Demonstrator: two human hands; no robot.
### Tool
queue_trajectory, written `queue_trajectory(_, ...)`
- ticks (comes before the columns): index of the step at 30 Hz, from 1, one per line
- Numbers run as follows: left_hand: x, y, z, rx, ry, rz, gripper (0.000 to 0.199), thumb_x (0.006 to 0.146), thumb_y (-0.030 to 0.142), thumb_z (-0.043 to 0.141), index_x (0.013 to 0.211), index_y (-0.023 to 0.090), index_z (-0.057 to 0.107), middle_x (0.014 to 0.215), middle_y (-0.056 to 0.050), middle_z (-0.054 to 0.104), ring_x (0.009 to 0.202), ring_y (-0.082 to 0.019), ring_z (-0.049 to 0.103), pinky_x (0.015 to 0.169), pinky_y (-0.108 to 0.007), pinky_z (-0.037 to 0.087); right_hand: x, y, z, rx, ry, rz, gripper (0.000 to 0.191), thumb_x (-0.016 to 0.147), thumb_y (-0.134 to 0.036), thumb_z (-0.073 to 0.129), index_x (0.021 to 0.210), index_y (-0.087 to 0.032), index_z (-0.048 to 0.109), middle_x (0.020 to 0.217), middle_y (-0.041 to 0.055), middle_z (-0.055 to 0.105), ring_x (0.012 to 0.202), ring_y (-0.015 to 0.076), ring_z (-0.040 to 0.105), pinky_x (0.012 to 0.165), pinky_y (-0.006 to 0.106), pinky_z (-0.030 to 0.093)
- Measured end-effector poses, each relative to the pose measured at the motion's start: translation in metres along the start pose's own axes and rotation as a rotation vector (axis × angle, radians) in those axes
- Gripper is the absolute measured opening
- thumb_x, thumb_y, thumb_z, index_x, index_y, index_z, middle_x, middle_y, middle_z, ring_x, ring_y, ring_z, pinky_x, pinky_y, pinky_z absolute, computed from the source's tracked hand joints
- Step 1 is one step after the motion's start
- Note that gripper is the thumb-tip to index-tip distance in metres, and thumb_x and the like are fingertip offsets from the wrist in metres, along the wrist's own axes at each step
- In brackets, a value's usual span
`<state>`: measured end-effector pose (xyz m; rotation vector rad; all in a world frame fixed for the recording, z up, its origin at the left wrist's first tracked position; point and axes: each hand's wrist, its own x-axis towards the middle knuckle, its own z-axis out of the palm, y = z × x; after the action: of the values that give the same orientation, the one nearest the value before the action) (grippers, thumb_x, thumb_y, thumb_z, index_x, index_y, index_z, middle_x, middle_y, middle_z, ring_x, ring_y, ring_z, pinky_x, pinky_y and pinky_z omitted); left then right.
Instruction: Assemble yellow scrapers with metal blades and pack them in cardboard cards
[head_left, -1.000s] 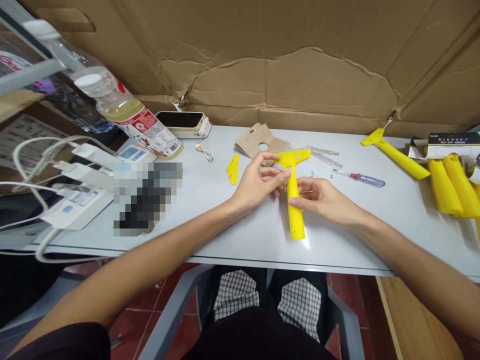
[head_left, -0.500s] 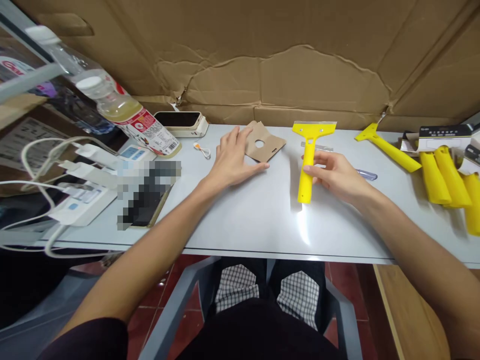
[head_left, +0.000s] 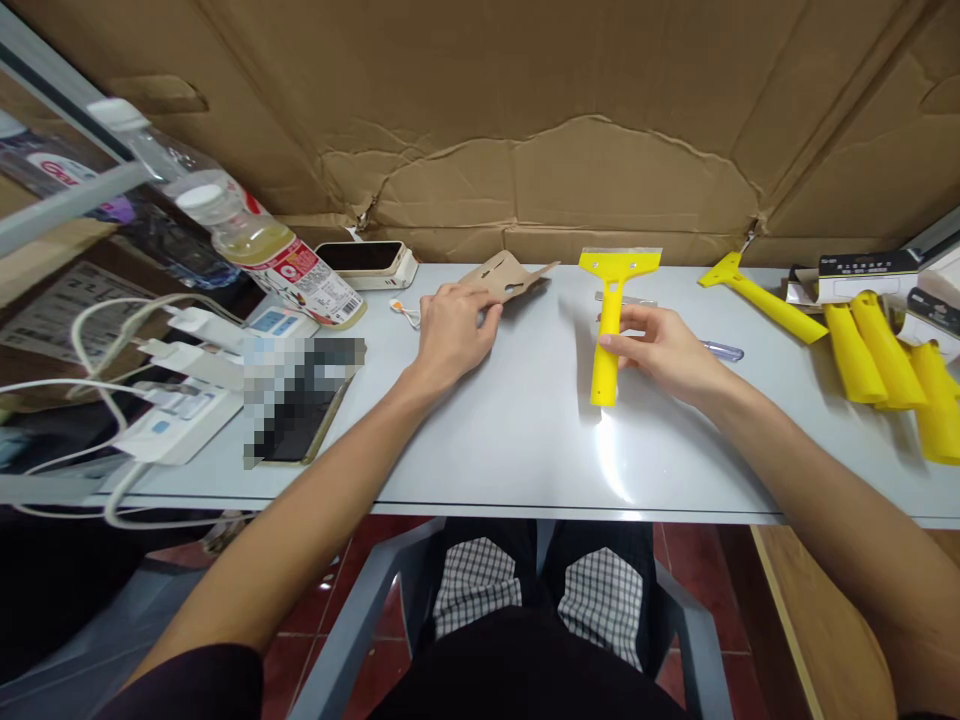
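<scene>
My right hand [head_left: 664, 350] pinches the handle of a yellow scraper [head_left: 609, 345], held upright above the table with its wide blade end pointing away from me. Behind its handle lies a thin metallic strip [head_left: 630, 300], partly covered. My left hand [head_left: 457, 330] has its fingers curled over the near left edge of a folded brown cardboard piece [head_left: 504, 278] with cut-out holes. That cardboard is tilted up off the table, and its underside and my fingertips are partly hidden. Past my right wrist lies a clear bluish pen-like item [head_left: 724, 351].
At the right lie another yellow scraper [head_left: 765, 296], several yellow handle sleeves [head_left: 855, 350] and black-and-white packaging [head_left: 866, 264]. Leftward are a drink bottle [head_left: 300, 265], a phone [head_left: 300, 420], a white-cased device [head_left: 367, 258], a small cable [head_left: 405, 313] and a power strip [head_left: 176, 425]. Cardboard [head_left: 570, 170] walls the back.
My left hand has closed on the cardboard piece, its thumb drawn in, and the cardboard has tilted and shifted slightly left. The right hand keeps the scraper almost still; the view has shifted a little.
</scene>
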<state>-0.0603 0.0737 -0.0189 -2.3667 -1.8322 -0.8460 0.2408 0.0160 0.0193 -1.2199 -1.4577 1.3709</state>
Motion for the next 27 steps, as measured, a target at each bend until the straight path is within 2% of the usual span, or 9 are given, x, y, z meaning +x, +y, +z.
queue_trajectory(4,0.002,-0.004,-0.003,-0.009,0.08,0.015,0.031,0.098,0.029,0.055,0.104,0.023,0.084,0.11,-0.009,0.085,0.112,-0.034,0.073,0.104,-0.051,0.05,0.001,0.003,0.001,0.041,-0.018,0.031,0.034,0.076,-0.039,0.095,0.103,-0.023,0.08,0.108,0.0046,0.072,0.096,0.0207,0.068,0.079,0.035,0.062)
queue_trajectory(10,0.003,-0.002,-0.009,-0.104,0.172,0.003,0.014,0.084,0.021,0.065,0.087,0.023,0.078,0.097,-0.004,0.083,0.1,-0.029,0.075,0.096,-0.043,0.053,0.002,0.005,0.001,0.062,-0.021,0.024,0.036,0.075,-0.037,0.095,0.104,-0.023,0.081,0.112,0.0058,0.071,0.101,0.0221,0.068,0.077,0.035,0.063)
queue_trajectory(13,0.003,0.0,-0.01,-0.186,0.182,-0.01,0.021,0.079,0.015,0.066,0.095,0.022,0.078,0.091,-0.004,0.081,0.089,-0.025,0.074,0.089,-0.04,0.054,0.001,0.003,0.001,0.067,-0.01,0.009,0.038,0.073,-0.036,0.096,0.105,-0.024,0.08,0.11,0.0052,0.071,0.101,0.0219,0.066,0.074,0.032,0.062)
queue_trajectory(15,0.004,0.001,-0.011,-0.224,0.193,-0.01,0.029,0.079,0.014,0.065,0.102,0.021,0.08,0.088,-0.003,0.078,0.081,-0.022,0.072,0.084,-0.038,0.054,0.001,0.002,0.002,0.069,-0.009,0.011,0.038,0.073,-0.038,0.096,0.104,-0.023,0.079,0.11,0.0052,0.071,0.101,0.0217,0.066,0.073,0.032,0.061)
queue_trajectory(19,0.005,0.003,-0.014,-0.258,0.269,-0.04,0.015,0.085,0.02,0.069,0.092,0.022,0.082,0.087,-0.004,0.071,0.077,-0.019,0.064,0.078,-0.036,0.054,0.001,0.001,0.003,0.063,0.004,0.013,0.041,0.074,-0.04,0.095,0.106,-0.023,0.078,0.112,0.006,0.071,0.102,0.0224,0.067,0.075,0.032,0.061)
queue_trajectory(21,0.004,0.007,-0.019,-0.327,0.31,-0.069,0.014,0.089,0.027,0.072,0.096,0.024,0.084,0.091,-0.005,0.069,0.078,-0.018,0.063,0.072,-0.035,0.055,0.002,0.002,0.002,0.072,0.027,0.005,0.04,0.075,-0.04,0.095,0.107,-0.022,0.078,0.11,0.0059,0.071,0.1,0.0217,0.068,0.075,0.032,0.061)
queue_trajectory(23,0.0,0.013,-0.023,-0.445,0.285,-0.078,0.015,0.091,0.036,0.076,0.099,0.026,0.083,0.098,-0.005,0.068,0.08,-0.018,0.064,0.068,-0.033,0.056,0.003,0.001,-0.002,0.096,0.064,-0.018,0.038,0.076,-0.038,0.094,0.105,-0.021,0.076,0.107,0.0054,0.07,0.097,0.0207,0.068,0.072,0.031,0.06)
queue_trajectory(27,-0.014,0.032,-0.027,-0.758,0.026,-0.078,0.029,0.082,0.051,0.086,0.09,0.023,0.082,0.108,-0.007,0.07,0.088,-0.019,0.071,0.078,-0.035,0.064,0.006,-0.005,-0.016,0.126,0.176,-0.07,0.04,0.074,-0.037,0.094,0.104,-0.025,0.071,0.1,0.0052,0.069,0.097,0.0241,0.07,0.069,0.035,0.059)
